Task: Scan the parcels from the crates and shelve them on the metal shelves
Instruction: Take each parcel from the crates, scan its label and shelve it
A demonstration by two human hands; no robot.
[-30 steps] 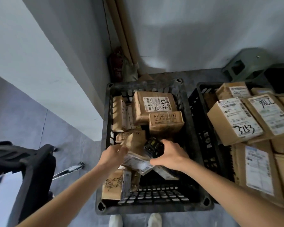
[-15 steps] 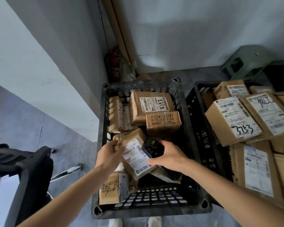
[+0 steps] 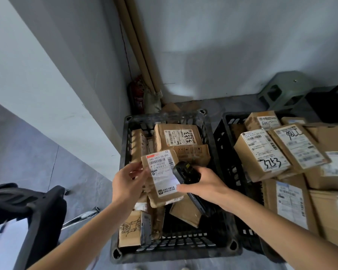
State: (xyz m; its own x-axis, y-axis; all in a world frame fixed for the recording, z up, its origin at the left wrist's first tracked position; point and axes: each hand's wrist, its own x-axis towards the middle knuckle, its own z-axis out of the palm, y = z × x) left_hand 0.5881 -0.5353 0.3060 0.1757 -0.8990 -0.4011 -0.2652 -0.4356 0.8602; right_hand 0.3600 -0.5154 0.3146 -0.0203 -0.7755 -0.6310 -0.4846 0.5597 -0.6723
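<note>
Lifted since a second ago: the parcel (image 3: 163, 177) is up out of the left crate (image 3: 165, 248) at frame centre, label turned to face the camera.

Head view. Left hand (image 3: 128, 183) pinches the parcel's left edge, thumb on the label side. Right hand (image 3: 201, 185) wraps round the black scanner (image 3: 185, 173), its head overlapping the label's right edge; whether they touch I cannot tell. Parcel's long axis runs upper left to lower right. Right hand is nearer the barcode.

Hidden: scanner screen, left fingers behind the parcel. Metal shelves are out of frame. Right crate (image 3: 225, 152) is cut off at frame right.
</note>
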